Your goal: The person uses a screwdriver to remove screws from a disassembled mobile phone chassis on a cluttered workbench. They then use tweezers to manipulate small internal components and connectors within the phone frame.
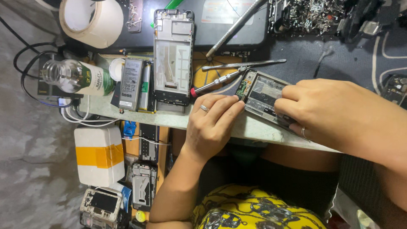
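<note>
An opened phone (pixel 262 94) with its back off lies tilted on the worktop edge (pixel 250 129), circuit board and metal shields showing. My left hand (pixel 214 121), a ring on one finger, touches the phone's lower left corner with its fingertips. My right hand (pixel 326 110), also ringed, grips the phone's right side and covers part of it. A red-tipped screwdriver (pixel 214 82) and metal tweezers (pixel 243 65) lie just above my left hand, untouched.
An empty phone frame (pixel 173 55), a grey battery (pixel 129 84), a clear bottle (pixel 74 76) and a tape roll (pixel 91 19) sit left. A tray of small parts (pixel 313 15) is top right. A white box (pixel 98 154) and phone carcasses (pixel 143 178) lie below.
</note>
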